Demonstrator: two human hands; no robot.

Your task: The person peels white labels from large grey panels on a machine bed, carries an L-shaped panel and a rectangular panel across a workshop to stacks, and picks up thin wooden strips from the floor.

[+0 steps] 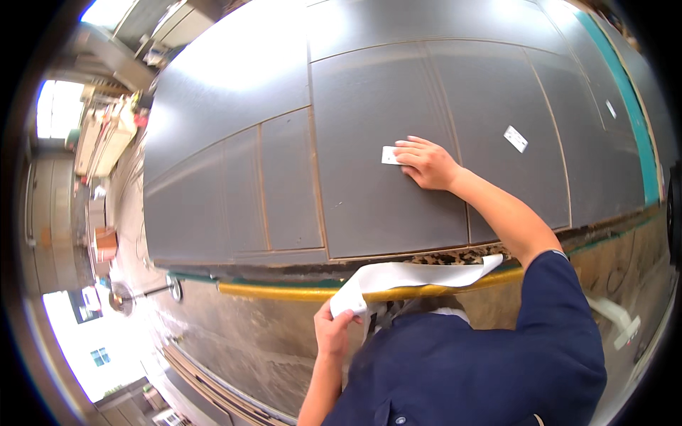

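My left hand (334,330) is closed round a long white strip of labels (426,275), gripping its folded end near my body. The strip's free end trails right along the table's near edge. Out over the dark grey panels (383,213), my right hand (426,163) lies with its fingers flat on a small white label (388,155). Part of that label shows beyond the fingertips; the rest is hidden under them. Farther right, a second white label (516,139) sits on another panel piece, and a smaller white label (611,109) is near the right edge.
A yellow bar (284,292) runs along the near side of the table. Grooves divide the panels, and a teal strip (632,106) borders them at right. A fan (122,298) stands on the left, with stacked boards (213,387) on the floor at lower left.
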